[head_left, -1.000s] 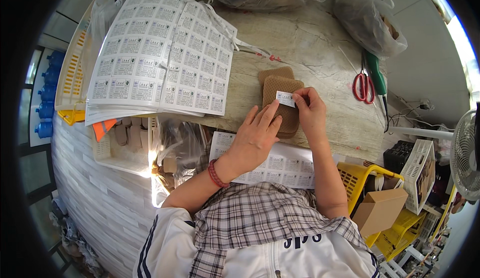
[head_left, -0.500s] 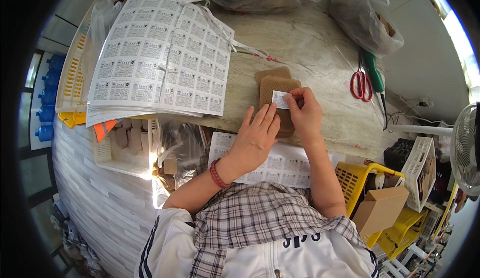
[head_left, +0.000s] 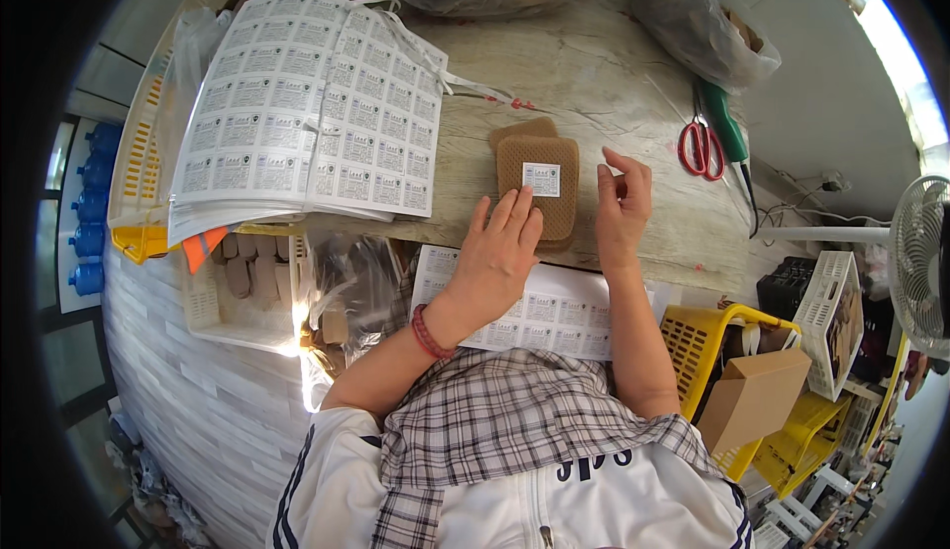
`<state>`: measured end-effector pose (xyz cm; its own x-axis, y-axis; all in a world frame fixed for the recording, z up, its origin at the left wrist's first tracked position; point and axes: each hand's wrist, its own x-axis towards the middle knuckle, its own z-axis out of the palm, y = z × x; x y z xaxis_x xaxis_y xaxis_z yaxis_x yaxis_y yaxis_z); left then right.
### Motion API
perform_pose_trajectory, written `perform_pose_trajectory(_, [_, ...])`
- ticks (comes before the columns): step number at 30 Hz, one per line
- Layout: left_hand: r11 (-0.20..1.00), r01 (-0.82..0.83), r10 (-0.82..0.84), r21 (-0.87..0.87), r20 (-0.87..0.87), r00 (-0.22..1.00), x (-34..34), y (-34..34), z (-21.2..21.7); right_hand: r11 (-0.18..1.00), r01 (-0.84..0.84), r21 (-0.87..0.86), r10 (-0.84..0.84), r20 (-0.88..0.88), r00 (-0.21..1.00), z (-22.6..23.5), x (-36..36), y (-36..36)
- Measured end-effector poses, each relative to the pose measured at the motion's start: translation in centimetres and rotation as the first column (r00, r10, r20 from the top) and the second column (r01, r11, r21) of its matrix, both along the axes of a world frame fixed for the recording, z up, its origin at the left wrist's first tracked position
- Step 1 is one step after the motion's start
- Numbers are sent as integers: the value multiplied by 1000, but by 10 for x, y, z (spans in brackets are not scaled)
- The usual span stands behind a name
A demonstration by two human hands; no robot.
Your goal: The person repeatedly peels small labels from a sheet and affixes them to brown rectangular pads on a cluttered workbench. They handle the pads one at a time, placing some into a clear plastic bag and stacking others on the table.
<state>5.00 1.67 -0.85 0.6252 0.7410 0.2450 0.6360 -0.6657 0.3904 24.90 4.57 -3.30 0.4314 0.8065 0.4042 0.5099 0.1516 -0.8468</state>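
Observation:
A brown, mesh-textured flat pad with rounded corners (head_left: 560, 215) lies on the table, with another brown piece (head_left: 524, 130) poking out from beneath its far edge. On its upper face sits a white printed label (head_left: 541, 180), lying flat. The fingers of my left hand (head_left: 502, 252) rest stretched out on the pad's left side, just below the label. To the right of the pad, apart from it, my right hand (head_left: 623, 208) is raised with thumb and forefinger separated and nothing between them. Across my lap, under the forearms, lies a sheet of labels (head_left: 554, 321).
A thick stack of label sheets (head_left: 297, 114) tied with white strips covers the table's left. Red-handled scissors (head_left: 701, 149) and a green-handled tool (head_left: 724, 124) lie at the right. Plastic bags (head_left: 698, 25) stand behind. A yellow basket (head_left: 693, 341) is beside my right arm.
My right hand has let go of the label and drawn away to the right. The label now lies flat on the pad. My left hand remains at the pad's left side.

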Motion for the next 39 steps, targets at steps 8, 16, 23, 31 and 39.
perform_pose_trajectory(8, [998,-34,26,52,146,989,-21,14,3,984,-140,-108,147,58,987,8,-16,7])
perform_pose_trajectory(16, [984,-72,123,-165,318,940,-15,62,-2,961,-116,-250,112,-30,993,8,-24,10])
perform_pose_trajectory(23, [973,-70,124,-222,238,963,3,72,-21,958,-215,190,130,379,916,-5,-12,-5])
perform_pose_trajectory(31, [987,-97,129,-129,262,956,7,65,-17,953,-122,276,268,-587,764,25,-9,-27])
perform_pose_trajectory(39, [997,39,-48,67,145,988,-7,24,3,944,-326,-52,228,-612,758,21,5,-10])
